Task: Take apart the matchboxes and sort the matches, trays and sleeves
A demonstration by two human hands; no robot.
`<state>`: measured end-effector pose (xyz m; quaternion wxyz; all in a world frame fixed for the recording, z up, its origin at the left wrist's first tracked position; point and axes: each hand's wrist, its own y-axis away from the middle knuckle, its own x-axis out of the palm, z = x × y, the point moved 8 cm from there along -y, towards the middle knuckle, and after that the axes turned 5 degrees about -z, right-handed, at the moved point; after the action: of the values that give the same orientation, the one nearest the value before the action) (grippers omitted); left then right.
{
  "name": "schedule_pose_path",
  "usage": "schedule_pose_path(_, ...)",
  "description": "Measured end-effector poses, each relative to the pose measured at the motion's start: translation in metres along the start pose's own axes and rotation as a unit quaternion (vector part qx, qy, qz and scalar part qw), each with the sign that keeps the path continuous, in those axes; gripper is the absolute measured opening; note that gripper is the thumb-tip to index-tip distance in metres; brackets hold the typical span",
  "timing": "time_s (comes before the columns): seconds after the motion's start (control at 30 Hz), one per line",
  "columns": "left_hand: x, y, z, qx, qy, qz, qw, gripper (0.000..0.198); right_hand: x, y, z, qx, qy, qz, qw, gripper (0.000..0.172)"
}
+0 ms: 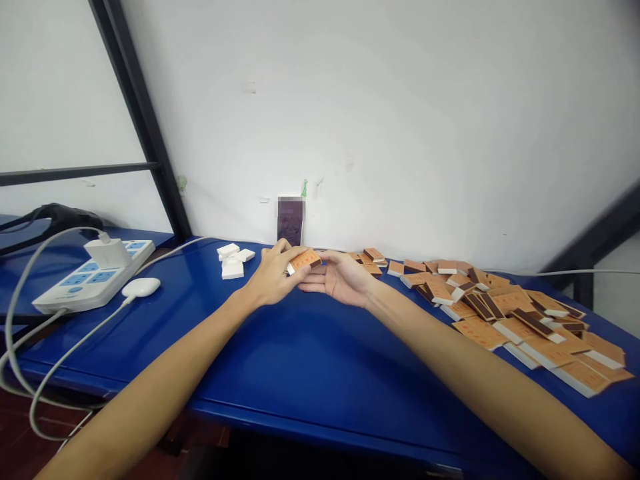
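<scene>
A matchbox with an orange printed top and a dark striking side is in my left hand. The thumb presses its near side while the other fingers curl over the back, and a bit of white shows at its left end. Beside and under the box's right end, my right hand is turned palm up with its fingers stretched out. Its thumb reaches the box's far corner; whether it touches is unclear. Several small white box pieces lie left of my hands. A large heap of matchboxes spreads across the right side.
A dark phone-like slab, partly blurred, leans on the white wall behind my hands. At the left lie a power strip with a plugged-in charger, a white earbud case and cables. Black metal posts flank the blue table.
</scene>
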<state>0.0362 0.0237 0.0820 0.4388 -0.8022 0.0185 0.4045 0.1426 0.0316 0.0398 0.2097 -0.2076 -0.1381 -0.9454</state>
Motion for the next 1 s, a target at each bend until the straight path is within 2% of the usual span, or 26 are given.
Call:
schedule_pose_path(0.13,0.003,-0.002,0.007,-0.028,0.069,0.034,0.997,0.045,-0.001,-0.006,-0.011,-0.005,0.004,-0.036,0.999,0.031)
schedule_pose_path(0.27,0.003,-0.003,0.013,-0.056,0.127,0.012,0.990,0.048,-0.007,-0.008,-0.019,-0.005,0.023,-0.070,0.997,0.038)
schedule_pose_path(0.43,0.010,-0.003,0.015,-0.072,0.237,0.029,0.968,0.043,-0.012,-0.005,-0.013,-0.011,0.019,-0.093,0.995,0.032)
schedule_pose_path(0.67,0.017,0.000,0.030,-0.129,0.306,0.054,0.941,0.050,-0.016,-0.006,0.003,-0.045,0.030,-0.095,0.994,0.024)
schedule_pose_path(0.77,0.023,0.002,0.036,-0.167,0.349,0.059,0.920,0.057,-0.012,-0.005,0.008,-0.078,0.018,-0.038,0.996,0.014)
schedule_pose_path(0.83,0.024,0.002,0.034,-0.167,0.364,0.066,0.914,0.063,-0.008,-0.003,0.014,-0.131,0.065,-0.008,0.989,0.011)
schedule_pose_path(0.93,0.024,0.001,0.028,-0.152,0.346,0.081,0.922,0.070,-0.010,0.000,0.027,-0.240,0.186,-0.039,0.952,0.021)
schedule_pose_path(1.0,0.022,0.001,0.027,-0.138,0.323,0.080,0.933,0.070,-0.011,0.001,0.030,-0.274,0.205,-0.062,0.938,0.021)
